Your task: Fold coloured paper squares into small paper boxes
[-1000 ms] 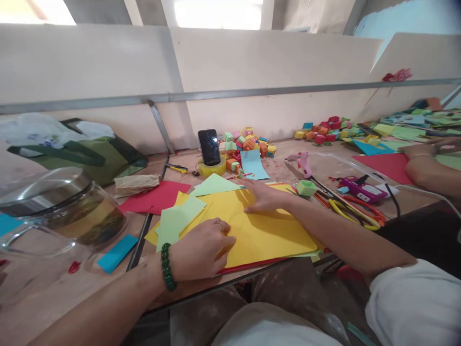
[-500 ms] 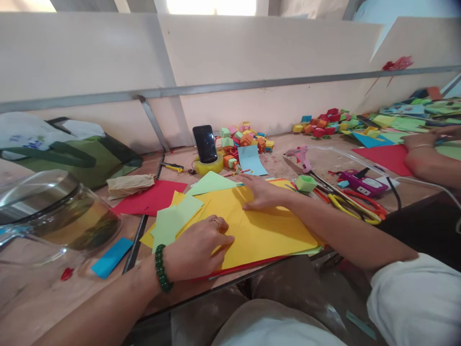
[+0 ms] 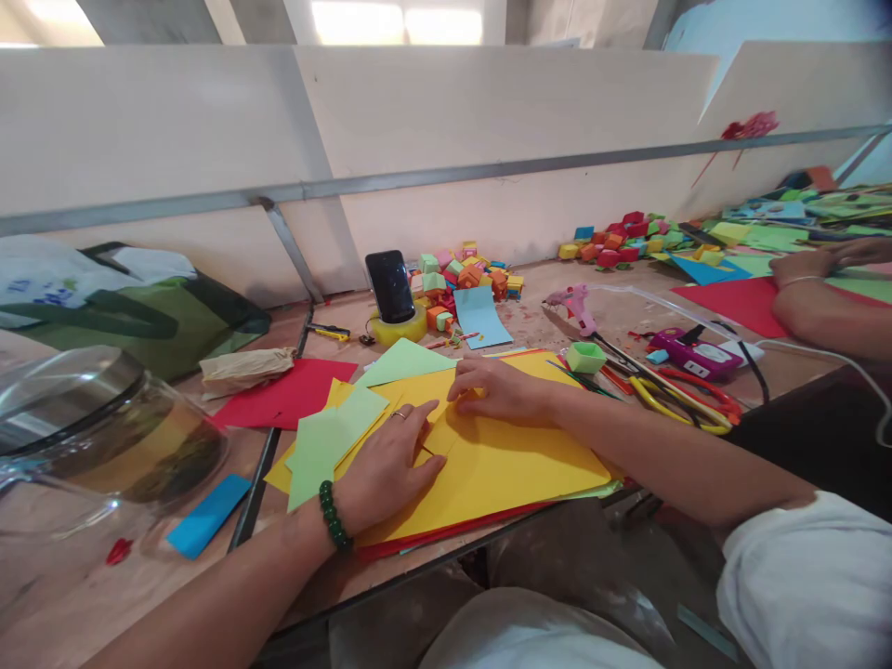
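Note:
A stack of yellow paper sheets (image 3: 516, 460) lies on the table in front of me, with red sheets under it. My left hand (image 3: 391, 460) lies flat on the yellow paper, fingers stretched toward a folded flap of the top sheet. My right hand (image 3: 498, 388) rests on the same sheet just beyond, fingers bent and pressing the paper down. Light green paper pieces (image 3: 327, 437) lie over the stack's left corner. A green bead bracelet (image 3: 334, 516) is on my left wrist.
A glass pot (image 3: 98, 437) stands at the left, a green bag (image 3: 139, 302) behind it. A phone (image 3: 390, 286) leans on a tape roll near piled paper cubes (image 3: 464, 271). Glue guns (image 3: 575, 305), a small green box (image 3: 585, 356) and scissors (image 3: 687, 395) lie right. Another person's arm (image 3: 822, 302) rests at far right.
My left hand has slid forward across the yellow paper and opened from curled to flat. My right hand pulled back toward it, and a flap of the sheet now lies folded between them.

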Demonstrator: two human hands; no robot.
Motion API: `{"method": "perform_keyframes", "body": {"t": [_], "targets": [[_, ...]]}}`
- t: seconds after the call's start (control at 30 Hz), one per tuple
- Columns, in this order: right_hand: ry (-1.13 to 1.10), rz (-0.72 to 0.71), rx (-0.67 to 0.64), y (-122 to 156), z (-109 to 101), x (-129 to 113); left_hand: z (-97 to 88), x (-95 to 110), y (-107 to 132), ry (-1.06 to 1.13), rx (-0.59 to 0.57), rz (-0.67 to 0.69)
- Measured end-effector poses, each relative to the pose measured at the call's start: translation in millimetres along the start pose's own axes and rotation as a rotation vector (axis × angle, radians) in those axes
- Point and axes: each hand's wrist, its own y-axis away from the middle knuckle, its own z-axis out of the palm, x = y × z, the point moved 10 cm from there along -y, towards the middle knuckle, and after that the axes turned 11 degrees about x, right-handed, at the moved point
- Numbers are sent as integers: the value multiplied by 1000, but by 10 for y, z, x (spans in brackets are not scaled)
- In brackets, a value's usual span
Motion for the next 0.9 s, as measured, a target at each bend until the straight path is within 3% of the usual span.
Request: {"method": "perform_keyframes", "body": {"t": [0.13,0.2,0.27,0.4,0.57,0.73,0.9], "targets": [[1,-128,222,-4,-165,-87,-188,2,-55,-32,162,50],[11,-173,250,13,-193,-179,-294,12,-81,-126,235,99],[-15,-192,170,31,-137,-262,-317,2,-104,-236,226,134],[-92,-87,-53,72,42,-216,-211,16,-111,-326,68,184],[-15,115,-15,43,70,113,-145,119,-72,-278,-51,177],[26,136,-115,39,173,164,-149,55,-78,-277,-17,105],[20,136,-123,34,185,155,-112,38,-83,-291,1,139]]}}
